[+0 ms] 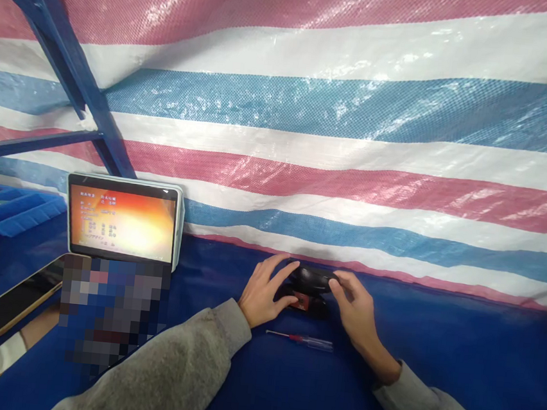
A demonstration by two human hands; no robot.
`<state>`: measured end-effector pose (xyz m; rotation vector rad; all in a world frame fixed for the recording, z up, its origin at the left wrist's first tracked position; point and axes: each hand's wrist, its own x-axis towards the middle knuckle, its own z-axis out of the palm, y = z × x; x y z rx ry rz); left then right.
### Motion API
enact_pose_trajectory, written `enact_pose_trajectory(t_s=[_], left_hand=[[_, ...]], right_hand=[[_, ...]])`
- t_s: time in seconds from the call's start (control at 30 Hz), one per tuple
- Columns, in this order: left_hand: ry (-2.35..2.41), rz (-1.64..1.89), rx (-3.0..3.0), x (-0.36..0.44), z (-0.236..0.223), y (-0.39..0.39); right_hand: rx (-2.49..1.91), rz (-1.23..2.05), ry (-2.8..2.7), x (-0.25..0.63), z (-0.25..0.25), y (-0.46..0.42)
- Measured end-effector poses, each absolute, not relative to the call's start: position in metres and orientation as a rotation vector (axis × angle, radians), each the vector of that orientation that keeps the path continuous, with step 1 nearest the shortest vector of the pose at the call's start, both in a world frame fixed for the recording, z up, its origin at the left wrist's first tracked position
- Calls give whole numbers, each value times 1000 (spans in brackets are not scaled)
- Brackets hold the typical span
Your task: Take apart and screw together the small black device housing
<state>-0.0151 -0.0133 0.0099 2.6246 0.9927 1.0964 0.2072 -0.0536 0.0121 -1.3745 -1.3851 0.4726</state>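
A glossy black curved plastic shell (315,279) is held by its two ends, above a second dark part (318,307) with a reddish board (301,301) on it. My left hand (268,288) has its fingers on the shell's left end and its thumb by the reddish board. With thumb and fingers, my right hand (355,303) grips the shell's right end. Whether the shell and the lower part touch, I cannot tell. On the blue table surface (285,386), just nearer to me, lies a screwdriver (306,341) with a clear handle, its shaft pointing left.
Left of my hands a tablet (124,220) stands upright in a light case. Farther left are a phone (16,296), a blue divided tray (16,209) and another person's forearm (42,324). A blue metal frame (80,73) and striped sheeting (341,102) border the table.
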Motion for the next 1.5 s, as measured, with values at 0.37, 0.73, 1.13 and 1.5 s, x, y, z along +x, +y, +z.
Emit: enact_pose_trajectory(t_s=[0.37, 0.73, 1.13, 1.5], left_hand=[[854, 1226, 2645, -15, 10, -12], [850, 800, 2485, -14, 14, -11], [869, 693, 2519, -12, 12, -10], [876, 711, 2493, -12, 9, -8]], right_hand=[[-1321, 518, -1457, 205, 14, -57], [-1216, -14, -1948, 212, 0, -60], [-1262, 118, -2130, 211, 0, -63], [-1302, 197, -2155, 211, 0, -61]])
